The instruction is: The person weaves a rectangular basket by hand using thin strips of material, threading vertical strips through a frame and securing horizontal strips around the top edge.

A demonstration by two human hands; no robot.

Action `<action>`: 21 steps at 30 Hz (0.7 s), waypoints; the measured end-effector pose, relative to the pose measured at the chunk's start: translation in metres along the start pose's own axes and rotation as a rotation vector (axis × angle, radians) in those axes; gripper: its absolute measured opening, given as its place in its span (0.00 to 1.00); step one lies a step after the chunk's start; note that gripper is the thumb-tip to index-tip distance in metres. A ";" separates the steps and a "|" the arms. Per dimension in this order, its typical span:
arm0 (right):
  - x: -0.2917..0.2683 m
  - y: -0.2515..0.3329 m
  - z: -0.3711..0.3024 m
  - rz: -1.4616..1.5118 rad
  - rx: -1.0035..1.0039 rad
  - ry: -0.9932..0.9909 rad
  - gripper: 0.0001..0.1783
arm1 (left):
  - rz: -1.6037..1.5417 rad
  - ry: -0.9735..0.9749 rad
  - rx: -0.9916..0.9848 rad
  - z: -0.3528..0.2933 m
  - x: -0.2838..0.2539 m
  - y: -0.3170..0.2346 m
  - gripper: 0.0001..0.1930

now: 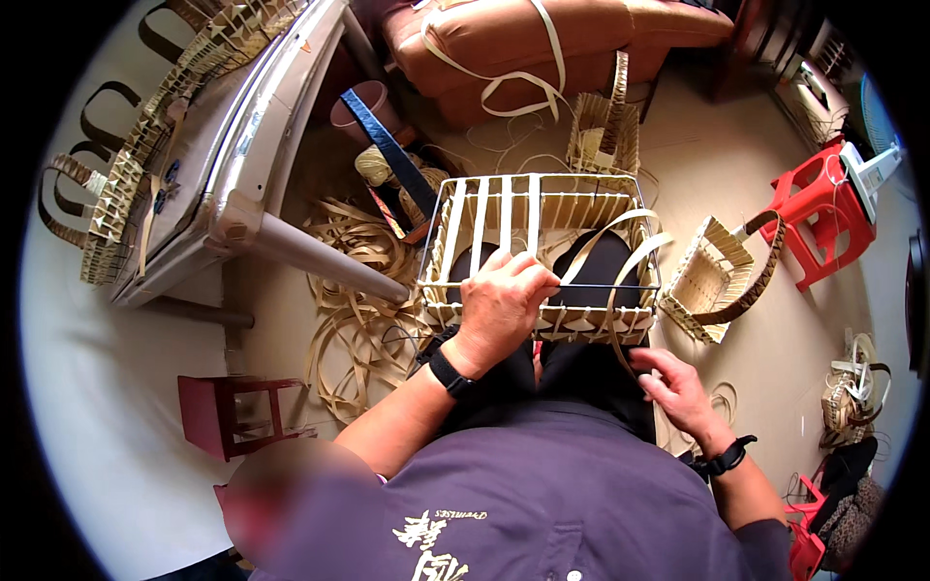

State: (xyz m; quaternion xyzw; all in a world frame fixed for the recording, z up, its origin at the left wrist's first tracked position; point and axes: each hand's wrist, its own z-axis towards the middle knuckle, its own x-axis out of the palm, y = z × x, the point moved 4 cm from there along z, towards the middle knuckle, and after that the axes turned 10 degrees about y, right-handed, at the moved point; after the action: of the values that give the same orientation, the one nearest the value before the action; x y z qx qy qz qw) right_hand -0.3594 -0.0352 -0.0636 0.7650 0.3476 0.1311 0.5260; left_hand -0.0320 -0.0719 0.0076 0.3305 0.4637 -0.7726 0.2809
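Currently, the wire-framed basket [557,205] rests over the person's lap [499,376] at 12 o'clock; the left hand's [492,310] fingers are closed over its near rim [591,286], around 7 o'clock; the right hand's [680,392] fingers, between 4 and 5 o'clock, are half-curled near a loose strip [630,265]; I cannot tell whether they grip it. A smaller basket [710,276] sits at 3 o'clock.

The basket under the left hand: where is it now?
In the head view, this basket sits near the centre, over the person's knees, with the left hand at its near edge and a handled basket to its right.
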 end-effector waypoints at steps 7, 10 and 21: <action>0.010 0.010 0.035 -0.211 0.001 0.304 0.17 | 0.017 0.022 -0.012 -0.002 -0.002 0.000 0.02; -0.027 -0.052 0.002 -0.364 0.046 0.237 0.14 | 0.147 0.058 0.015 -0.005 -0.008 -0.007 0.01; -0.128 -0.366 -0.219 -1.139 1.180 0.361 0.18 | 0.129 0.430 0.122 0.034 0.004 0.005 0.05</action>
State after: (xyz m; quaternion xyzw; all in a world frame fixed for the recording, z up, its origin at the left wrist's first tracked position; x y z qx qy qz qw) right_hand -0.7205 0.1110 -0.2803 0.5895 0.7711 -0.2374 -0.0383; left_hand -0.0398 -0.1053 0.0137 0.5329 0.4431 -0.6914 0.2041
